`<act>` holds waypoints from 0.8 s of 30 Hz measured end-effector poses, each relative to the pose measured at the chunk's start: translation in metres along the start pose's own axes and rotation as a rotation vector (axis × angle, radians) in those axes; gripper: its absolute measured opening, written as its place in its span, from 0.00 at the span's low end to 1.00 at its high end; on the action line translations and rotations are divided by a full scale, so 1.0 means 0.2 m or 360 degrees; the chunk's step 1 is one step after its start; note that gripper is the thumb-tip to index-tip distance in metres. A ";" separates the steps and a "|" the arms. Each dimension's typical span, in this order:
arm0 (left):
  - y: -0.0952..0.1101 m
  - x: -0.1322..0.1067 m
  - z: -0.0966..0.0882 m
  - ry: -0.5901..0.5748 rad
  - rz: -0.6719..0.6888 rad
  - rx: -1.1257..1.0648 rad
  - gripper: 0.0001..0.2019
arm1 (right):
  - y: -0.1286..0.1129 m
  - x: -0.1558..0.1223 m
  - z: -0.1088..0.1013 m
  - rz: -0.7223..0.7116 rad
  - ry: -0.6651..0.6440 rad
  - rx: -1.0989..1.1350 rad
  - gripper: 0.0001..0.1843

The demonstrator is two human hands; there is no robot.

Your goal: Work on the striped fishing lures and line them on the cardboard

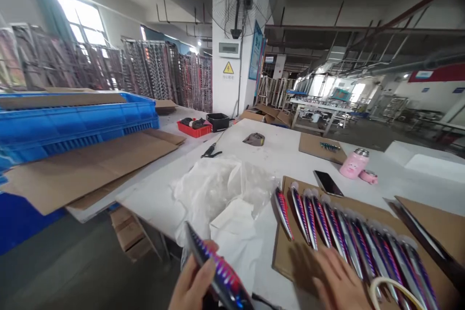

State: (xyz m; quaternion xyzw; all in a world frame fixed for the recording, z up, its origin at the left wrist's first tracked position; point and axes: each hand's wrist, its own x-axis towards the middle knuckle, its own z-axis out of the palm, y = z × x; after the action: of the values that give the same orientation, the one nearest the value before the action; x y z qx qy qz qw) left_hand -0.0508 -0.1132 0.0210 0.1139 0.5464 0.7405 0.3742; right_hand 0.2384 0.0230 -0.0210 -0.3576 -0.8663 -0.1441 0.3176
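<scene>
A painted fishing lure (218, 271) in a worker's left hand (191, 276) runs off the frame's lower edge, one end out of sight; the right hand (339, 278) is cut off by the same edge; the lined-up lures (407, 266) are cropped there too; small pieces on a distant cardboard sheet (330, 146) are too small to identify; far racks (152, 68) blur.

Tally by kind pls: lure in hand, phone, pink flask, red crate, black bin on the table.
Fishing lure in left hand: 1
Smartphone: 1
Pink flask: 1
Red crate: 1
Black bin: 1
Total: 5
</scene>
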 end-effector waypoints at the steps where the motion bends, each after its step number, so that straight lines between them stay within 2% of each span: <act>1: 0.02 0.02 -0.05 0.0076 0.0029 -0.0009 0.25 | -0.12 0.09 0.00 -0.0046 -0.0115 0.0010 0.26; 3: 0.08 0.06 -0.13 0.0144 0.0074 0.0001 0.23 | -0.35 0.27 0.03 -0.0086 -0.0251 0.0160 0.21; 5: 0.13 0.11 -0.19 0.0161 0.0076 0.0016 0.22 | -0.53 0.42 0.10 0.0047 -0.0274 0.0324 0.22; 7: 0.18 0.14 -0.23 0.0181 0.0070 0.0016 0.21 | -0.64 0.54 0.19 0.0251 -0.0304 0.0452 0.23; 10: 0.21 0.17 -0.25 0.0200 0.0078 -0.0002 0.22 | -0.70 0.68 0.32 0.0552 -0.0347 0.0544 0.26; 12: 0.22 0.18 -0.25 0.0187 0.0093 -0.0027 0.23 | -0.69 0.72 0.38 0.0646 -0.0389 0.0578 0.19; 14: 0.22 0.18 -0.24 0.0168 0.0107 -0.0048 0.24 | -0.66 0.74 0.39 0.0665 -0.0399 0.0613 0.09; 17: 0.23 0.19 -0.22 0.0167 0.0116 -0.0063 0.23 | -0.61 0.70 0.30 0.0672 -0.0348 0.0650 0.07; 20: 0.24 0.18 -0.18 0.0168 0.0109 -0.0040 0.22 | -0.59 0.62 0.14 0.0614 -0.0207 0.0738 0.05; 22: 0.24 0.16 -0.14 0.0125 0.0104 0.0008 0.20 | -0.60 0.55 0.01 0.0565 -0.0126 0.0937 0.04; 24: 0.24 0.14 -0.09 0.0058 0.0083 0.0075 0.20 | -0.64 0.50 -0.10 0.0570 -0.0157 0.1258 0.05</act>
State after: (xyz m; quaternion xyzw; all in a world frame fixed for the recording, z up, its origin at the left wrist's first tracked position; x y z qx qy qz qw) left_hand -0.1000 -0.1131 0.0504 0.1234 0.5673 0.7389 0.3419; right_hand 0.1026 -0.0232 0.0556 -0.3597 -0.7933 0.2732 0.4081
